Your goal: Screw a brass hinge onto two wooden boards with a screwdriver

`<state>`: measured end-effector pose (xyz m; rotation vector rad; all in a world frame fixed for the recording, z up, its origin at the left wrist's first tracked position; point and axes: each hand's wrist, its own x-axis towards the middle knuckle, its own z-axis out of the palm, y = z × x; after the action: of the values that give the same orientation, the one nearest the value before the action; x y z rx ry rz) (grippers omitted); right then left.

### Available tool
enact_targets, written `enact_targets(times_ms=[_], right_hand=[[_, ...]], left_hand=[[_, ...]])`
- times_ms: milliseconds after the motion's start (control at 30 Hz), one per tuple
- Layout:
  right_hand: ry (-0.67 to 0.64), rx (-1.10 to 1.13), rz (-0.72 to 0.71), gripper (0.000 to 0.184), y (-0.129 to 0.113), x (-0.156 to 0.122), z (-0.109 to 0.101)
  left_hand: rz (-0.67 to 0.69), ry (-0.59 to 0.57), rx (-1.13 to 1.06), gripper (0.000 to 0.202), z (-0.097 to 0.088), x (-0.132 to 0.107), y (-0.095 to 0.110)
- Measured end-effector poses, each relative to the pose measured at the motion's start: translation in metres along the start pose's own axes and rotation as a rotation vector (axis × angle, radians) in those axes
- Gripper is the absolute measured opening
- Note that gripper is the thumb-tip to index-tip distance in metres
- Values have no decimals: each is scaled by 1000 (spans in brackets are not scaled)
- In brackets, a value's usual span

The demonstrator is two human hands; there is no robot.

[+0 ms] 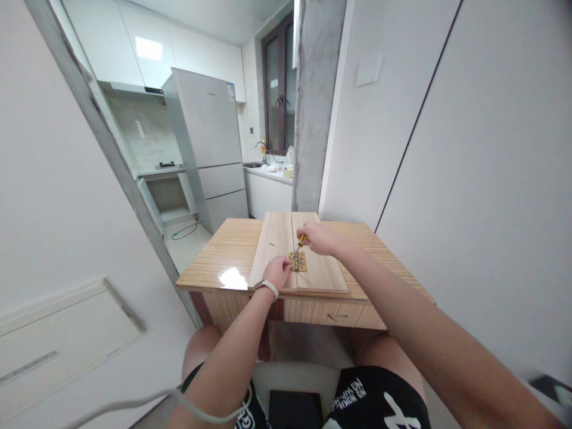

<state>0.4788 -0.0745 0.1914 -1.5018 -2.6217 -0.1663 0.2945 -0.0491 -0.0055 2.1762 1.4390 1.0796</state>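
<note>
My right hand point(315, 237) is closed around the yellow handle of a screwdriver point(301, 239), whose shaft slants down to a brass hinge point(302, 262). The hinge lies across the seam between two pale wooden boards, the left board point(272, 229) and the right board point(326, 274). At the hinge's left edge, the fingers of my left hand point(277, 271) are pinched together by the screwdriver's tip. Whatever those fingertips hold is too small to make out. A small dark screw-like piece point(271, 243) rests on the left board.
The boards lie on a wood-grain table point(218, 250) with a drawer point(337, 316) in front. A white wall point(469, 149) rises close on the right. A grey fridge point(210, 125) and a sink counter point(268, 185) stand beyond. A pale cable point(147, 398) crosses near my left arm.
</note>
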Motion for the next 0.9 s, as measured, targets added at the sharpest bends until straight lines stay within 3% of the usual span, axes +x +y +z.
enact_targets(times_ms=[333, 667, 900], right_hand=[[17, 27, -64, 11, 0, 11, 12], [-23, 4, -112, 12, -6, 17, 6], [-95, -15, -192, 31, -10, 28, 3]], left_hand=[[0, 6, 32, 7, 0, 0, 0], [10, -1, 35, 6, -3, -1, 4], [19, -4, 43, 6, -4, -2, 4]])
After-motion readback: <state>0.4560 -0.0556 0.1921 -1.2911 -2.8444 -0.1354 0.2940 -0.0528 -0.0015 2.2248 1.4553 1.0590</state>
